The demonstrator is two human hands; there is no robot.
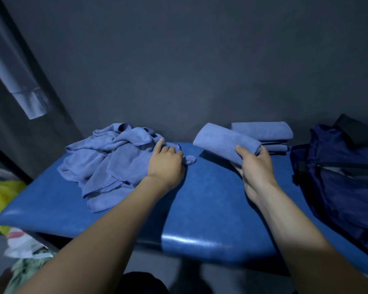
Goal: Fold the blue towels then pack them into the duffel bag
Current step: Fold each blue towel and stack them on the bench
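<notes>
Your right hand [255,164] gripping folded towel [225,142] above bench [200,209], fingers clamped round it. Left hand [165,161] pinching unfolded pile [106,158]. Stack [263,132] behind, duffel bag [338,177] far right. Folding step; next, likely stacking towel, drawing out another.

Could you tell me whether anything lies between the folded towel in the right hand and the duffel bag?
Nothing visible blocks it. The right hand holds the folded towel above bare table; the folded stack sits farther back, off the path to the duffel bag.
</notes>
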